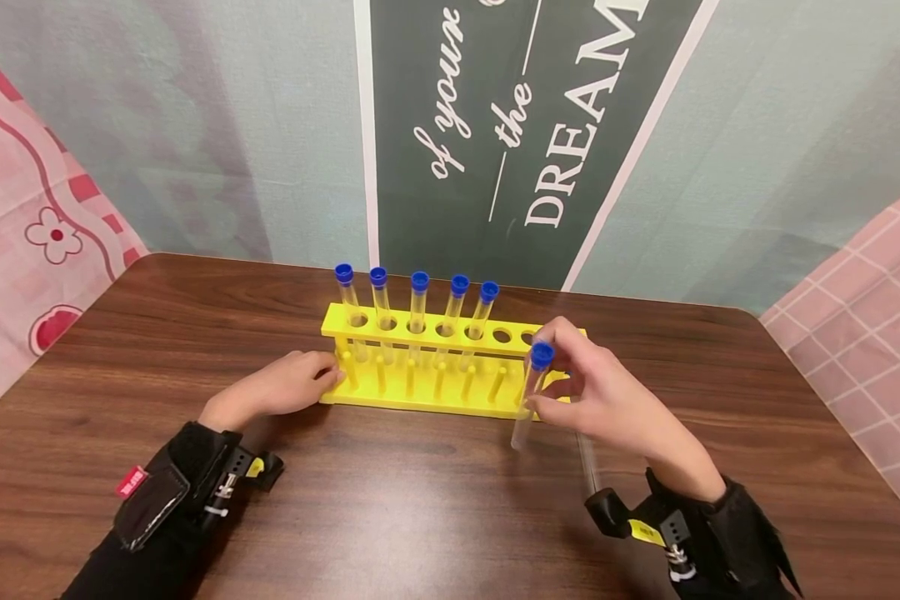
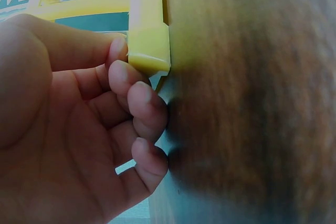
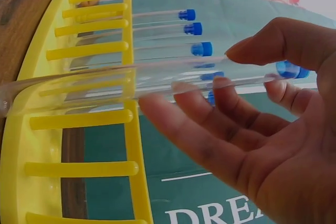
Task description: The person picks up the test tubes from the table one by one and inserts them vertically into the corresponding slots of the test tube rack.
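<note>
A yellow test tube rack (image 1: 408, 401) stands on the table, with several blue-capped clear test tubes (image 1: 417, 304) leaning in its holes toward the left. My left hand (image 1: 285, 385) holds the rack's left end; in the left wrist view, thumb and forefinger touch the yellow end piece (image 2: 149, 51). Near the right end, my right hand (image 1: 596, 383) pinches another blue-capped test tube (image 1: 522, 427) between thumb and fingers. That tube is slightly tilted, in front of the rack, its lower end free. In the right wrist view, the held test tube (image 3: 79, 90) crosses before the rack's pegs and looks clear.
Beside my right wrist, a clear tube-like piece (image 1: 588, 462) is partly hidden by the hand and wrist camera. Uncovered holes (image 1: 502, 335) show toward the rack's right. Behind the brown wooden table (image 1: 390, 500) hangs a printed cloth (image 1: 300, 167).
</note>
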